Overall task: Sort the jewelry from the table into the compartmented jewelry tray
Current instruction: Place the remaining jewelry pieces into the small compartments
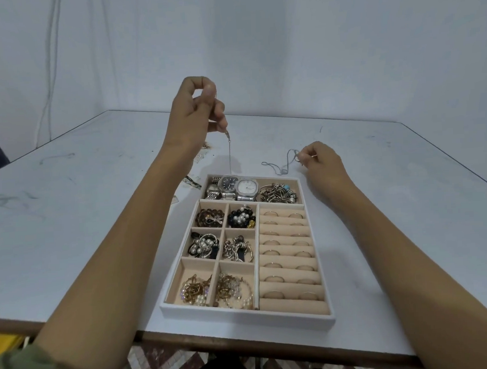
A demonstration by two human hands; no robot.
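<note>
A white compartmented jewelry tray (319,276) with beige lining lies on the table in front of me. My left hand (195,113) is raised above the tray's far end and pinches a thin silver chain (230,156) that hangs straight down towards the watches (234,188). My right hand (322,159) rests on the table beyond the tray's far right corner and pinches another thin silver chain (281,165) that lies looped on the table. The small compartments hold bead, pearl and gold pieces; the right-hand rolls hold rings (286,253).
The white table (82,222) carries a few loose pieces left of the tray: a strap-like item (192,182) near my left forearm and small gold bits (205,146) behind my left wrist. A white wall stands behind; the table's front edge is close to me.
</note>
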